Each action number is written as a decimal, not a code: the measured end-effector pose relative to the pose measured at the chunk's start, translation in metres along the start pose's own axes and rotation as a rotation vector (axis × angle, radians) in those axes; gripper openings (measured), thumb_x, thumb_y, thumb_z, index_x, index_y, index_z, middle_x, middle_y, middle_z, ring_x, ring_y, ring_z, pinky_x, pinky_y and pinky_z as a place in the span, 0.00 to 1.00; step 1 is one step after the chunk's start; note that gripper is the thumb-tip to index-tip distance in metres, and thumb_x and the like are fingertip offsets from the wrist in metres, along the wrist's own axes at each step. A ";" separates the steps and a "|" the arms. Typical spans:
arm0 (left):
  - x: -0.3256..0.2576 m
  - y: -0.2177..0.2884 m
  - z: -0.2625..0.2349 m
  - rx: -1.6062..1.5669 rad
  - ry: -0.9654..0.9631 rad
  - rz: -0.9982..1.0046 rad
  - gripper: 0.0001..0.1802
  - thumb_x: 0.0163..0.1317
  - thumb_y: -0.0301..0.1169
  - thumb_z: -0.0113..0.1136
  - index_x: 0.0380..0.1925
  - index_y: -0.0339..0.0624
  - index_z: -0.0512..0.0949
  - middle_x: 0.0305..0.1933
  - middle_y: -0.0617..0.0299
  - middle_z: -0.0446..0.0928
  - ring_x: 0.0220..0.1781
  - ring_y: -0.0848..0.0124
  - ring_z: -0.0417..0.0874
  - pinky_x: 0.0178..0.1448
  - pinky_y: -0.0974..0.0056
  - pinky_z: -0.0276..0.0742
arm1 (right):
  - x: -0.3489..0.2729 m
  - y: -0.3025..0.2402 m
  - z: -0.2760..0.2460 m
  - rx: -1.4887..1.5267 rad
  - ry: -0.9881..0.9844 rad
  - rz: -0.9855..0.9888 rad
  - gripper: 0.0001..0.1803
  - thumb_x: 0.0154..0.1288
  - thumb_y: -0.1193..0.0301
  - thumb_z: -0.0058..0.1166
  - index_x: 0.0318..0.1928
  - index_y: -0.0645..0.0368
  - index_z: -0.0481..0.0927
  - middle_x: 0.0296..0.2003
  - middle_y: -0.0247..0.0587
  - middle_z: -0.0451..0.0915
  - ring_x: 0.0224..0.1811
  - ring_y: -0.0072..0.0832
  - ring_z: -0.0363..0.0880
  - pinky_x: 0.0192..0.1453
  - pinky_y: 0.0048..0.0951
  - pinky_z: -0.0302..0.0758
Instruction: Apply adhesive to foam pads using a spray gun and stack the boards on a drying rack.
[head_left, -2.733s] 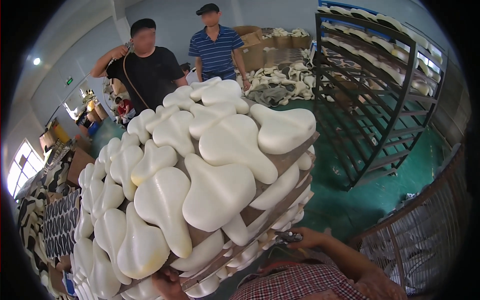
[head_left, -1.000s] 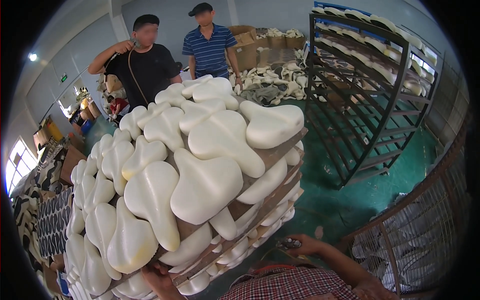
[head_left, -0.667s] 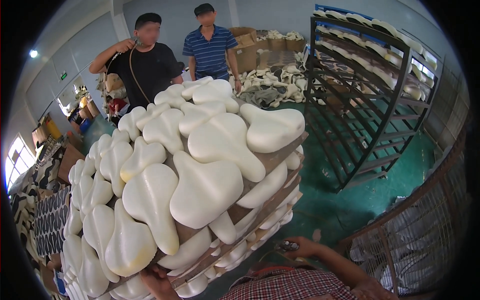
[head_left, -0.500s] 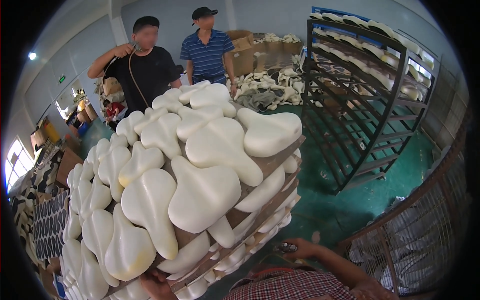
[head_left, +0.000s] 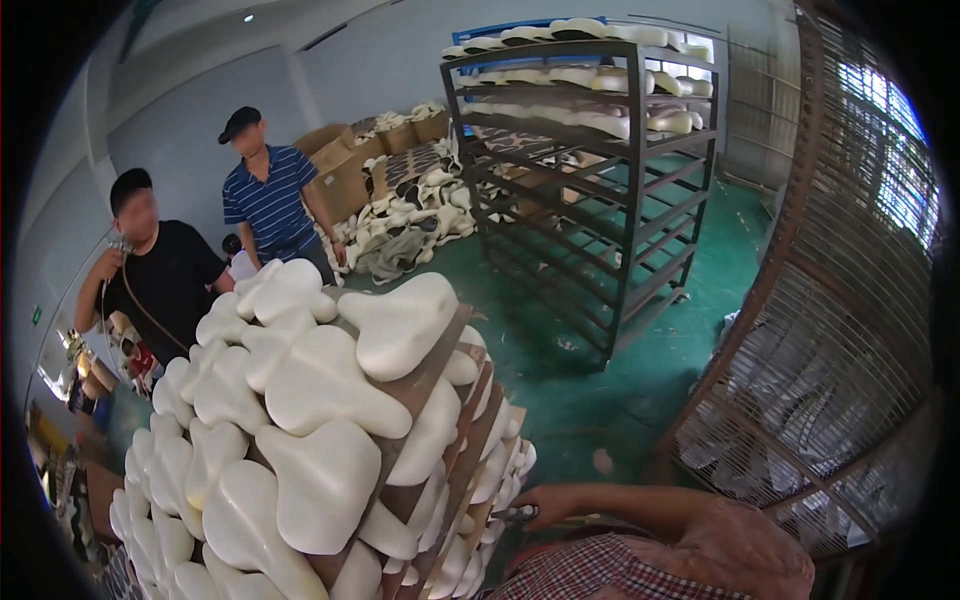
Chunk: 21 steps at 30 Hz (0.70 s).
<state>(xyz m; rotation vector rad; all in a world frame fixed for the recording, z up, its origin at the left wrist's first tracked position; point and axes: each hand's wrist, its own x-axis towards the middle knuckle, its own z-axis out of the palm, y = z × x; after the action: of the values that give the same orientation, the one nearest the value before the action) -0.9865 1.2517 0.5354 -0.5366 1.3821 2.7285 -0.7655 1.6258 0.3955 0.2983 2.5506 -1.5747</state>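
Observation:
White, saddle-shaped foam pads (head_left: 315,485) lie close together on a tall stack of brown boards (head_left: 400,365), with more pads between the layers. My right hand (head_left: 545,507) is beside the stack's right side, fingers closed round what looks like a small metal spray gun (head_left: 514,513). The gun points left toward the pad edges; whether it touches them I cannot tell. My right forearm (head_left: 640,508) reaches in from the lower right. The left hand is out of view. Some pads have yellowish patches.
A dark metal rack (head_left: 630,200) holds more pads on its upper shelves. Two people stand beyond the stack; the person in black (head_left: 165,285) holds a hosed tool. A wire-mesh cage (head_left: 790,420) stands right. Loose pads (head_left: 425,215) and cardboard boxes (head_left: 340,180) lie behind.
My view has swung right, so the stack, people and rack sit farther left. My left hand, earlier at the stack's lower front edge, has left view. My right hand is now closer to the stack.

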 end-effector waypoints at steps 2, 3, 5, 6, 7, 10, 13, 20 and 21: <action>0.039 -0.013 -0.050 0.413 -0.133 0.413 0.14 0.61 0.38 0.46 0.27 0.38 0.71 0.15 0.64 0.68 0.14 0.73 0.64 0.15 0.71 0.60 | 0.002 -0.001 0.001 -0.014 -0.003 0.009 0.26 0.50 0.66 0.59 0.51 0.60 0.71 0.36 0.41 0.78 0.38 0.26 0.74 0.44 0.30 0.71; 0.053 -0.019 -0.066 0.834 -0.259 0.818 0.14 0.61 0.37 0.47 0.30 0.36 0.72 0.16 0.63 0.69 0.16 0.71 0.66 0.16 0.71 0.62 | 0.005 -0.003 0.001 -0.026 -0.009 0.024 0.26 0.50 0.66 0.59 0.51 0.60 0.71 0.35 0.40 0.78 0.36 0.25 0.74 0.43 0.29 0.72; 0.048 -0.013 -0.056 0.548 -0.219 0.521 0.14 0.61 0.37 0.47 0.32 0.35 0.72 0.18 0.62 0.71 0.18 0.71 0.67 0.18 0.70 0.64 | -0.001 -0.005 0.000 -0.003 0.018 -0.008 0.26 0.50 0.66 0.59 0.51 0.60 0.71 0.35 0.39 0.78 0.36 0.25 0.74 0.42 0.29 0.72; 0.044 -0.010 -0.050 0.261 -0.182 0.226 0.14 0.60 0.36 0.47 0.33 0.34 0.72 0.20 0.61 0.72 0.20 0.70 0.69 0.20 0.68 0.67 | -0.004 -0.005 -0.002 0.024 0.048 -0.035 0.26 0.50 0.66 0.60 0.51 0.60 0.71 0.34 0.39 0.78 0.35 0.24 0.74 0.41 0.29 0.72; 0.035 -0.008 -0.036 0.257 -0.178 0.227 0.14 0.60 0.36 0.47 0.33 0.34 0.72 0.20 0.61 0.72 0.20 0.70 0.69 0.20 0.68 0.67 | -0.005 -0.004 -0.004 0.020 0.045 -0.037 0.26 0.50 0.66 0.60 0.51 0.60 0.71 0.34 0.39 0.78 0.35 0.24 0.74 0.41 0.29 0.72; 0.018 0.003 -0.017 -0.076 -0.165 -0.021 0.13 0.63 0.36 0.44 0.35 0.37 0.72 0.24 0.60 0.74 0.21 0.69 0.70 0.23 0.62 0.70 | -0.002 -0.005 -0.008 0.057 0.040 -0.032 0.26 0.50 0.66 0.60 0.51 0.60 0.71 0.34 0.39 0.78 0.35 0.24 0.74 0.42 0.29 0.72; 0.010 0.010 -0.006 0.009 -0.112 0.017 0.13 0.64 0.36 0.43 0.33 0.38 0.73 0.23 0.60 0.74 0.20 0.68 0.70 0.22 0.63 0.70 | 0.003 -0.008 -0.015 0.108 -0.027 0.074 0.27 0.50 0.64 0.60 0.51 0.60 0.71 0.35 0.40 0.78 0.36 0.24 0.75 0.43 0.28 0.72; -0.007 0.015 0.012 0.045 0.000 0.024 0.14 0.67 0.39 0.40 0.31 0.41 0.70 0.18 0.61 0.68 0.17 0.71 0.65 0.18 0.68 0.63 | 0.011 0.002 -0.019 0.054 0.032 -0.024 0.28 0.48 0.60 0.61 0.49 0.61 0.73 0.39 0.45 0.79 0.40 0.33 0.77 0.48 0.34 0.72; 0.000 0.012 0.004 0.046 -0.015 -0.014 0.14 0.67 0.40 0.40 0.32 0.42 0.70 0.18 0.61 0.68 0.16 0.71 0.65 0.18 0.68 0.62 | 0.008 0.001 -0.016 0.083 0.064 0.004 0.29 0.48 0.59 0.61 0.49 0.61 0.73 0.39 0.45 0.79 0.41 0.34 0.77 0.48 0.34 0.72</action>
<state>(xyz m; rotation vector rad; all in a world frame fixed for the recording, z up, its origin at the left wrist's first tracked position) -0.9897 1.2479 0.5474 -0.5207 1.4278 2.6772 -0.7736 1.6412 0.4000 0.3678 2.5340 -1.6989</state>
